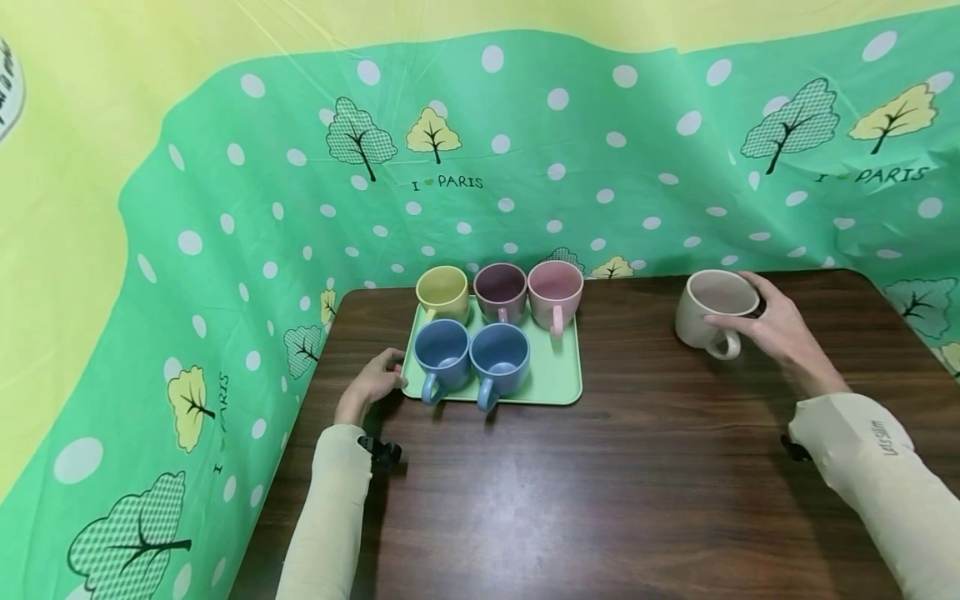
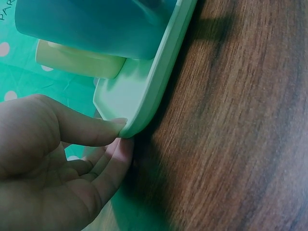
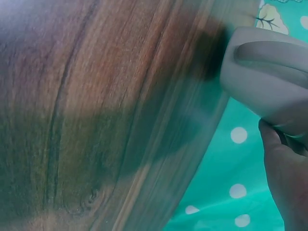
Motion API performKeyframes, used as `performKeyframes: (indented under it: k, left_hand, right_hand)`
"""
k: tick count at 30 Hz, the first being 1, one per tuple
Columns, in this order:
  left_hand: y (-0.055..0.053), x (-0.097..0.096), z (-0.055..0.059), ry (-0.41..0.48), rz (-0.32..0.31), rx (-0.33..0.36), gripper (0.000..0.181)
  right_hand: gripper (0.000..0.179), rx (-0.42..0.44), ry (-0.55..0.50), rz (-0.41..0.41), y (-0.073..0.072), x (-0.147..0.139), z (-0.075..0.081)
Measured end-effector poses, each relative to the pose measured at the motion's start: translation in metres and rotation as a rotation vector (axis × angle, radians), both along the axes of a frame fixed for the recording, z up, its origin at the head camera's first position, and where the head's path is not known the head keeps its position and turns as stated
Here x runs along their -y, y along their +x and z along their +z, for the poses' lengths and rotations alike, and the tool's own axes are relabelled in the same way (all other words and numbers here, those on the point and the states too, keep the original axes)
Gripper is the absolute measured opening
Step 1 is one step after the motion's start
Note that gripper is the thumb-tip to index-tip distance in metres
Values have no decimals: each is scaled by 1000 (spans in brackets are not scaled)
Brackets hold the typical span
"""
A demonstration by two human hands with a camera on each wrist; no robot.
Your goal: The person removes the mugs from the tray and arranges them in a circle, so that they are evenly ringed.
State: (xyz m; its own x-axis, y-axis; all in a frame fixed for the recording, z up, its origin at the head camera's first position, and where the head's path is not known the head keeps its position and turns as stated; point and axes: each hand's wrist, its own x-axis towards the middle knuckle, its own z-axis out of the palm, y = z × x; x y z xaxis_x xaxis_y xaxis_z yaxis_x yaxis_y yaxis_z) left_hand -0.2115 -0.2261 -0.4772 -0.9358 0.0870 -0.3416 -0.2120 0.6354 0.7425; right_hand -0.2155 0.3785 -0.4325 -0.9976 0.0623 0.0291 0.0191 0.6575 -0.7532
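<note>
My left hand point(image 1: 377, 379) pinches the left rim of a light green tray point(image 1: 553, 375); in the left wrist view the thumb lies on top of the corner and fingers sit below. On the tray stand a yellow mug point(image 1: 442, 289), a dark purple mug point(image 1: 500, 285), a pink mug point(image 1: 556, 287) and two blue mugs, one at left point(image 1: 442, 354) and one at right point(image 1: 500, 358). Far to the right, my right hand point(image 1: 772, 325) grips a grey-white mug point(image 1: 697, 321) by its sides near the rim. The right wrist view shows this mug's handle point(image 3: 276, 55).
A dark brown wooden table point(image 1: 600, 492) carries everything. Behind and to the left hangs a green and yellow cloth point(image 1: 525, 192) printed with dots and trees. Bare wood lies between the tray and the grey-white mug.
</note>
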Motion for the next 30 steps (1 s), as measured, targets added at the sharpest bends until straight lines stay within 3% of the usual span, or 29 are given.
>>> performKeyframes:
  k: [12,21,30]
  left_hand:
    - [1,-1,1,10,0,9,50]
    - [2,-2,4,5,0,8,49]
    - [3,-2,4,5,2,8,50]
  right_hand:
    - [97,30,-3,21,0,-11,-4]
    - [95,128,12,114,-6,-23,3]
    - [100,169,25,187,-9,-27,5]
